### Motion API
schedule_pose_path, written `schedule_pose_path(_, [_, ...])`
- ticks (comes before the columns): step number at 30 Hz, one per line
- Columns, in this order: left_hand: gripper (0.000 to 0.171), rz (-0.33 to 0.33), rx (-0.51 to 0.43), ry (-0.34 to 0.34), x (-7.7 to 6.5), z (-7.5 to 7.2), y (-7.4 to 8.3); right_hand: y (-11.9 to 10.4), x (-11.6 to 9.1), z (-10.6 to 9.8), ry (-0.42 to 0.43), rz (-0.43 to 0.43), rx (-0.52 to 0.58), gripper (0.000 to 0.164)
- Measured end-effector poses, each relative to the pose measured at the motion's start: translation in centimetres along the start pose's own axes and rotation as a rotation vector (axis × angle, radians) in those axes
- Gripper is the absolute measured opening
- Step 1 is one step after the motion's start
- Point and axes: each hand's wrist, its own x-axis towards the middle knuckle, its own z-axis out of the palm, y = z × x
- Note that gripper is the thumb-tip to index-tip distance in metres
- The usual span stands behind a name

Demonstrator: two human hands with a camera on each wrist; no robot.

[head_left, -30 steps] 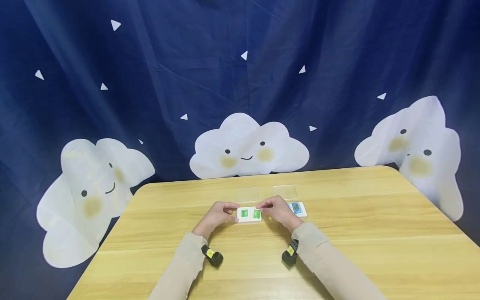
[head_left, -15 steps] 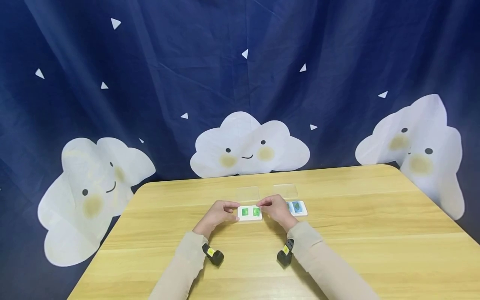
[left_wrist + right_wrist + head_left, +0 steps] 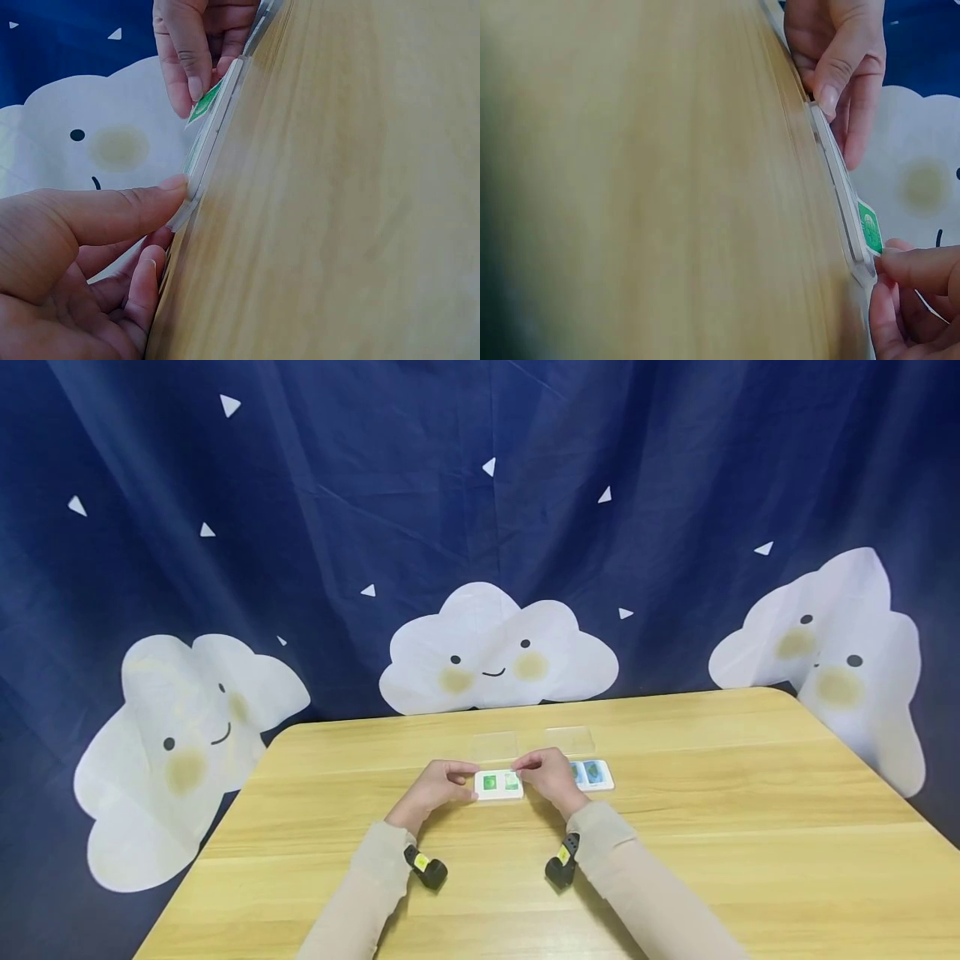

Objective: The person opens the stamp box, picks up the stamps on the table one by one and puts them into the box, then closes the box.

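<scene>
A flat white case [image 3: 498, 795] lies on the table with two small green picture cards along it. My left hand [image 3: 437, 785] grips the case's left end, thumb on the near edge in the left wrist view. At the other end, my right hand [image 3: 551, 777] pinches the right green card [image 3: 869, 227] between thumb and fingers. That card stands tilted up from the case in both wrist views. The left green card [image 3: 490, 782] lies flat in the case.
Right of my right hand lies a second white case [image 3: 610, 782] with blue picture cards [image 3: 595, 772], partly hidden by that hand. Two clear plastic covers [image 3: 495, 744] lie behind the cases. A dark blue curtain [image 3: 420, 510] hangs beyond the table's far edge.
My right wrist has swung left, uncovering more of the blue-card case. The right green card has tilted and now looks paler from above. The left hand has stayed in place.
</scene>
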Motion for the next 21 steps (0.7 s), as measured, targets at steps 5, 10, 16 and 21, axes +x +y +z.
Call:
schedule_pose_path(5, [0.046, 0.002, -0.004, 0.001, -0.01, 0.0, 0.06, 0.05, 0.13, 0.19, 0.006, 0.005, 0.012, 0.009])
schedule_pose_path(10, [0.047, 0.005, -0.006, -0.001, -0.14, -0.02, 0.16, 0.07, 0.19, 0.4, 0.018, 0.003, 0.031, 0.009])
schedule_pose_path(16, [0.047, 0.01, -0.012, -0.008, -0.06, -0.07, 0.02, 0.11, 0.29, 0.56, 0.018, 0.01, 0.051, 0.011])
schedule_pose_path(21, [0.047, 0.012, -0.027, -0.014, 0.03, -0.12, -0.04, -0.16, 0.42, 0.49, 0.002, -0.013, 0.055, 0.01])
